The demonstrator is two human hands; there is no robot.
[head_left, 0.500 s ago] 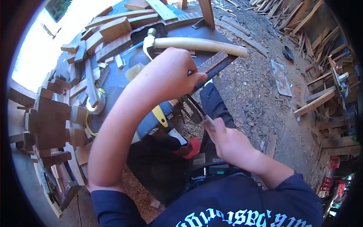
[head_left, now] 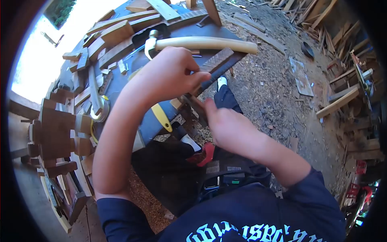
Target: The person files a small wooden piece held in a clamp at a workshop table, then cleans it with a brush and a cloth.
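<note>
At the table's near right edge, my left hand (head_left: 177, 70) is closed on a dark wood strip (head_left: 217, 59) that lies along that edge. My right hand (head_left: 225, 125) is wrapped round a tool with a dark flat part (head_left: 196, 105), whose far end meets the work just below my left hand; the grip hides most of it. Behind my left hand lies a hammer (head_left: 205, 43) with a pale wooden handle. A yellow handle (head_left: 162, 117) shows below my left wrist.
Wood offcuts (head_left: 117, 34) are piled at the back of the table (head_left: 151, 128). A tape measure (head_left: 100, 109) is on its left side. Stacked wood blocks (head_left: 56, 129) stand at far left. Wood scraps (head_left: 340, 101) lie on the right. My shoe (head_left: 190, 143) is below.
My right hand has moved up and left with the tool, closer to my left hand. The camera view has shifted slightly, and my left hand appears a little further left.
</note>
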